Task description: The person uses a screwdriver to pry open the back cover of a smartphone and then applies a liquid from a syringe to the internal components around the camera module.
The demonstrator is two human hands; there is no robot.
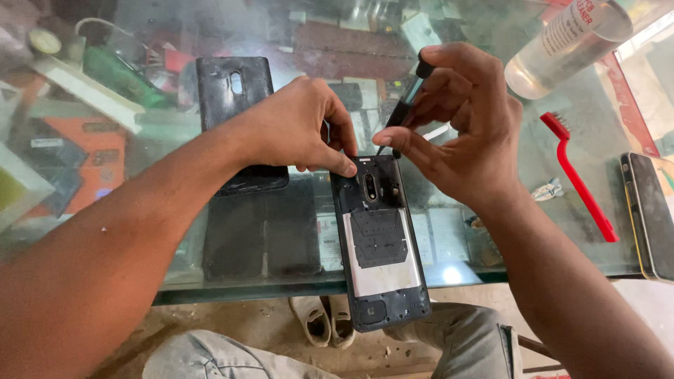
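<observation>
Over on the left of the glass counter (140,231) the removed black back cover (235,105) is lying flat and well out of the way, probably so it isn't getting scratched or knocked while the work is going on. Next to it the left hand (295,126) is reaching across and pressing its fingertips down on the top left corner of the opened phone (379,238), grip together against the frame, which looks like it's pinning the thing so it isn't sliding around on the slick glass. The phone itself is lying face down, half hanging over the near edge of the counter, insides up. The right hand (456,133) is pinching a small precision screwdriver (406,105) between thumb and fingers, grip clamped on the shaft, tip angled down at the top edge near the camera module, seemingly for fine control. Further right, a red brush (577,179), a clear bottle of liquid (569,42) and another phone (649,214) are sitting within easy reach.
</observation>
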